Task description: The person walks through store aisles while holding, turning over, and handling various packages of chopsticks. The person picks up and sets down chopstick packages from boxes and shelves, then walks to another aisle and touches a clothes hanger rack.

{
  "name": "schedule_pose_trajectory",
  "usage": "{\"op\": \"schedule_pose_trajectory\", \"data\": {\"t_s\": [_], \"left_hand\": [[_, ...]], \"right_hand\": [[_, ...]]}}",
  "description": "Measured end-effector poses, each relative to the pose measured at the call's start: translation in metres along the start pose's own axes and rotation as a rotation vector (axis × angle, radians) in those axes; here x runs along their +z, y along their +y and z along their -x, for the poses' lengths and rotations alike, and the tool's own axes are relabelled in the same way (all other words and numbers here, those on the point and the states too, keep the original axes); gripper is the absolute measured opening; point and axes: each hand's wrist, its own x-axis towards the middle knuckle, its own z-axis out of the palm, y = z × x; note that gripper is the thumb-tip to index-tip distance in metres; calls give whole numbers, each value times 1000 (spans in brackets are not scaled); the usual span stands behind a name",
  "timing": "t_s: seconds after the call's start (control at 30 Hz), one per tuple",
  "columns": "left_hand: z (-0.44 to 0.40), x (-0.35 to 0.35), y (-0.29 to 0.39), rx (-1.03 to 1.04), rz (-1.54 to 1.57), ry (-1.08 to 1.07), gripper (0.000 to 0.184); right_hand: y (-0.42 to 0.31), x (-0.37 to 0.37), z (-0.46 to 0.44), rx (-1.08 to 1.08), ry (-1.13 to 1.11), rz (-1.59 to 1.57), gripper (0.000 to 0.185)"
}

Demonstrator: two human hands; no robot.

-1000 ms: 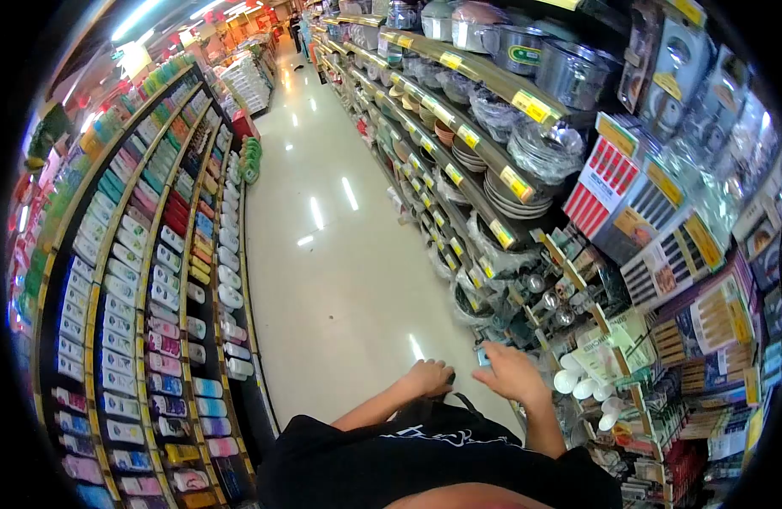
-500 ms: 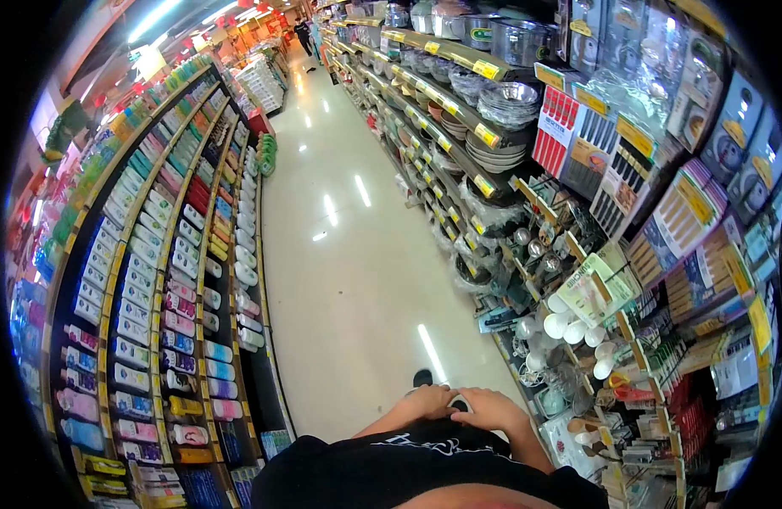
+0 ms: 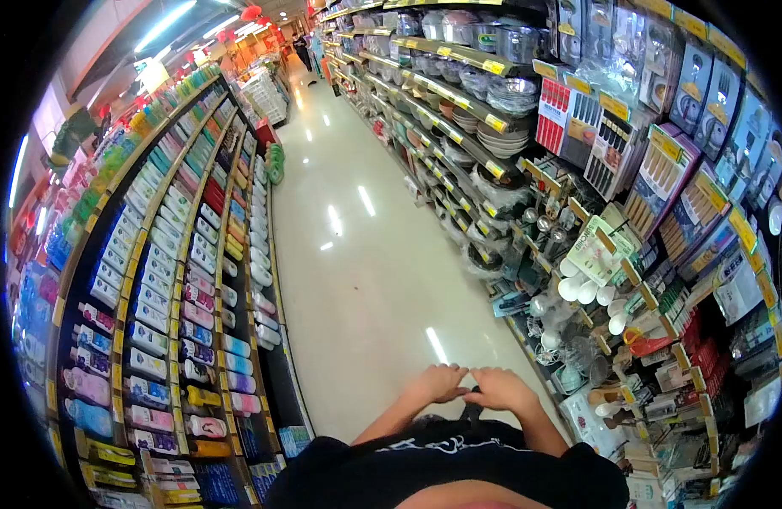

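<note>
Both hands are in front of the black shirt [image 3: 442,443], at waist height. My left hand [image 3: 439,384] is closed, its fingers curled inward and its fingertips close to the other hand. My right hand [image 3: 499,390] is closed too, with its thumb bent toward the middle. A narrow dark piece [image 3: 473,405] shows between the hands, against the shirt. Whether either hand holds it, I cannot tell. The palms are hidden from above.
A tiled aisle floor [image 3: 349,288] runs ahead. On the left, a shelf rack [image 3: 153,297] carries rows of bottles. To the right, shelves hold wrapped bowls [image 3: 511,95], packaged chopsticks [image 3: 654,170] and white spoons [image 3: 582,290]. People [image 3: 303,51] stand far down the aisle.
My hands have risen slightly and moved a little to the right in view, with my fingers more curled. A dark shoe tip seen below them earlier is out of sight.
</note>
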Motion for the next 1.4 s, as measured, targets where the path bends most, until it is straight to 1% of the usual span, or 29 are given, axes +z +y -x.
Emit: {"op": "schedule_pose_trajectory", "data": {"t_s": [0.07,0.1,0.17,0.27,0.37,0.4,0.5,0.6,0.63,0.73,0.83,0.87,0.93,0.97,1.1,1.13,1.2,1.3,1.4], "left_hand": [[12,22,0,6,62,-7,45],[13,37,-4,34,81,-23,44],[23,46,-2,78,84,-87,48],[39,53,3,38,91,-36,54],[55,54,6,-28,88,67,55],[59,52,8,-34,60,67,54],[63,46,23,-82,6,-17,56],[54,56,47,-43,5,48,53],[49,59,59,-23,2,77,52],[29,55,109,10,-21,-65,56],[10,62,164,111,15,-57,57],[3,68,180,137,35,-63,57],[-9,80,207,188,77,-71,57],[-15,87,218,182,57,-90,58],[-36,100,245,126,-18,-175,60],[-39,102,250,104,-30,-201,61],[-45,106,254,87,3,-199,60],[-54,105,257,55,6,-187,61],[-67,95,258,11,-23,-158,61]], "right_hand": [[-25,13,1,1,-46,-79,56],[-36,17,4,79,-162,-111,59],[-36,47,14,66,-58,-72,57],[-39,50,37,108,-114,-57,58],[-43,47,63,161,-12,-28,58],[-45,44,69,209,-36,-6,59],[-42,43,86,204,0,-21,61],[-32,41,110,173,30,-65,63],[-26,40,121,162,41,-87,65],[2,41,163,170,70,-137,68],[43,53,210,264,112,-114,68],[56,55,227,326,98,-121,70],[76,61,257,416,113,-114,67],[86,65,273,462,119,-111,65],[119,69,321,500,192,-177,68],[122,66,330,534,174,-221,71],[131,54,347,606,133,-290,76],[156,58,362,617,217,-327,77],[175,53,368,670,234,-310,77]]}}
